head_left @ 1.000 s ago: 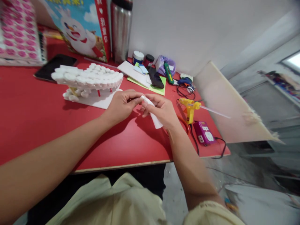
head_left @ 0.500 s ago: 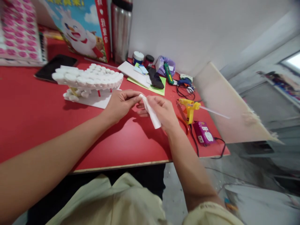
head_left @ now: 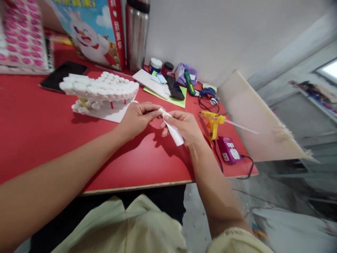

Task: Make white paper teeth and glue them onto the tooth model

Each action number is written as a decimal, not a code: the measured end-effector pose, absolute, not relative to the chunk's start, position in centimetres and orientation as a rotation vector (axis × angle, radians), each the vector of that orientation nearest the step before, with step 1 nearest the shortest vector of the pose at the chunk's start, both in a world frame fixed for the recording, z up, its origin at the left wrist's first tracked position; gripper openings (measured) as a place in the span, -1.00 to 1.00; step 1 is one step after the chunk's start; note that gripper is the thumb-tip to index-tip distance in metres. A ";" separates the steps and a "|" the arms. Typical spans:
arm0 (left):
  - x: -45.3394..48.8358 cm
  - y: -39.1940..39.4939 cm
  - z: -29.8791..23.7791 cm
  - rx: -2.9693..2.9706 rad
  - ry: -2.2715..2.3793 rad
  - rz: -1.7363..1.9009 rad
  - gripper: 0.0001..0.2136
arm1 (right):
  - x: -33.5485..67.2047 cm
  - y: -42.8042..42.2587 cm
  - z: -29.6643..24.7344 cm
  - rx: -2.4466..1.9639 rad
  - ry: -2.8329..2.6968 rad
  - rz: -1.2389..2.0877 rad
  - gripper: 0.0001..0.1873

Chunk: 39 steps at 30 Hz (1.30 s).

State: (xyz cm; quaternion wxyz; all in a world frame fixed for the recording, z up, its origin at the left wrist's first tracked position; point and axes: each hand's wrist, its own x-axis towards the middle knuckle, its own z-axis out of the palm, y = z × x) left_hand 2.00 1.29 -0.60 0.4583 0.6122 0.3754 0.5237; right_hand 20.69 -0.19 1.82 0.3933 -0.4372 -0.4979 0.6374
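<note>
Now the right hand point(head_left: 187, 129), blurred half a second ago, shows clearly, holding the white strip point(head_left: 175, 133) between thumb and fingers, suggesting steadier handling. The left hand point(head_left: 135, 119) pinches the upper end; the lower end projects free past the right thumb, above the red table point(head_left: 131, 160).

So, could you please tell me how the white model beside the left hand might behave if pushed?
The white model would probably wobble, since thin red posts stand under its broad top. It looks fragile, as many small rounded pieces could break loose. Its flat base might slide along.
</note>
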 end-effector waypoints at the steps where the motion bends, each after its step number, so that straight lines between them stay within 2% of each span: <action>1: 2.2 1.2 -0.6 1.477 0.931 1.292 -0.87 | 20.6 -0.3 1.8 -1.149 -1.291 1.546 -0.64; 3: 2.6 1.0 -0.8 1.422 0.963 1.290 -0.88 | 20.1 -0.5 1.6 -1.240 -1.381 1.321 -0.70; 7: 3.3 0.8 -1.4 1.317 1.021 1.295 -0.83 | 19.2 -1.1 0.8 -1.397 -1.660 0.646 -0.79; 9: 3.3 0.9 -1.6 1.295 1.016 1.309 -0.83 | 18.9 -1.3 0.6 -1.410 -1.719 0.517 -0.81; 11: 3.0 1.2 -1.7 1.286 0.976 1.317 -0.85 | 18.9 -1.2 0.9 -1.358 -1.663 0.738 -0.79; 15: 2.1 1.8 -1.4 1.256 0.869 1.317 -0.86 | 19.6 -0.2 2.0 -1.133 -1.278 1.612 -0.51; 17: 1.9 1.8 -1.2 1.259 0.860 1.296 -0.85 | 20.0 0.3 2.5 -1.069 -1.132 1.871 -0.41; 19: 1.8 1.7 -1.0 1.283 0.857 1.280 -0.85 | 20.4 0.6 2.7 -1.037 -1.034 2.008 -0.43; 24: 1.8 1.4 -0.7 1.396 0.831 1.284 -0.84 | 20.9 0.4 2.5 -0.920 -0.866 2.159 -0.63; 29: 1.9 1.4 -0.6 1.431 0.825 1.292 -0.86 | 20.7 0.2 2.4 -0.799 -0.839 2.211 -0.70; 36: 2.4 1.0 -0.3 1.327 0.835 1.303 -0.84 | 20.8 0.2 2.0 -0.768 -0.960 2.087 -0.86; 39: 2.4 0.9 -0.2 1.322 0.867 1.301 -0.81 | 20.7 -0.1 2.0 -0.806 -1.039 2.000 -0.79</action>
